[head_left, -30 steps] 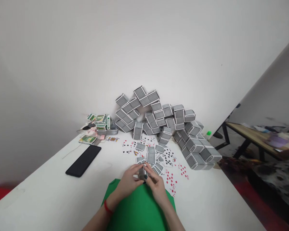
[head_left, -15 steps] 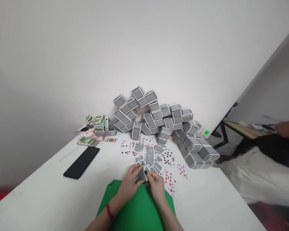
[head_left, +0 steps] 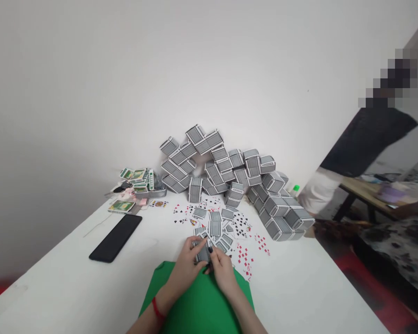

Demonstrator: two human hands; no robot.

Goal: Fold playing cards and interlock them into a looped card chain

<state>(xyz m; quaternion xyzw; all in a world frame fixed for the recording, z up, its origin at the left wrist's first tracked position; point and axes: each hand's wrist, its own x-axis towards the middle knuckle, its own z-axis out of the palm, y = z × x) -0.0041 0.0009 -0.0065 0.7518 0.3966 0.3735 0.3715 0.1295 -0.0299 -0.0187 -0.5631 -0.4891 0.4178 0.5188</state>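
Note:
My left hand (head_left: 187, 261), with a red band at its wrist, is closed on a grey-backed playing card piece (head_left: 202, 253) above the table's front. My right hand (head_left: 223, 269) pinches the same piece from the other side, fingertips close to the left ones. Whether it is one card or several folded together cannot be made out. Just beyond the hands lie loose grey-backed cards (head_left: 215, 224), some overlapping. Face-up red diamond cards (head_left: 244, 258) are to their right, and black-suited cards (head_left: 242, 224) farther back.
Stacked folded-card blocks (head_left: 252, 167) stand along the wall. A black phone (head_left: 116, 238) lies on the white table (head_left: 55, 273) at the left, with green card boxes (head_left: 122, 206) behind it. A person in a dark top (head_left: 369, 137) stands at the right beyond the table.
The view has shifted slightly. At the right, a standing person and a patterned garment have come into view. Both hands still hold the card piece, with only small finger movement.

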